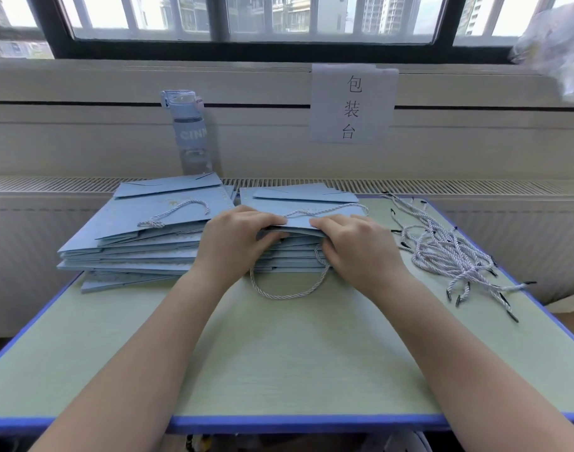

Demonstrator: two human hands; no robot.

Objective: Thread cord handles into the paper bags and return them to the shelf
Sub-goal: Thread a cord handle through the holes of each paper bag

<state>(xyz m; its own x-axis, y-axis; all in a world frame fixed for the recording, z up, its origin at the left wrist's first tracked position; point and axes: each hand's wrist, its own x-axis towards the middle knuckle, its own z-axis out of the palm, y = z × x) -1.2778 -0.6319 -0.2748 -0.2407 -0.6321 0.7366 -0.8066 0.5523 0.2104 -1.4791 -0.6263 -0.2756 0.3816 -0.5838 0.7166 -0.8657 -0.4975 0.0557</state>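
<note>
Apparently left hand [236,238] and right hand [354,246] pinch the top bag [279,205] edge, fingers curled; a hasty lift could snag the dangling cord [289,296], unthreading it.

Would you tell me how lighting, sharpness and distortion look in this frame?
Head view: soft, even daylight from the window, faint shadows only; wide-angle lens bows the table edge and wall lines; the clear plastic upper right is smeared; the top bag is sharp.
</note>
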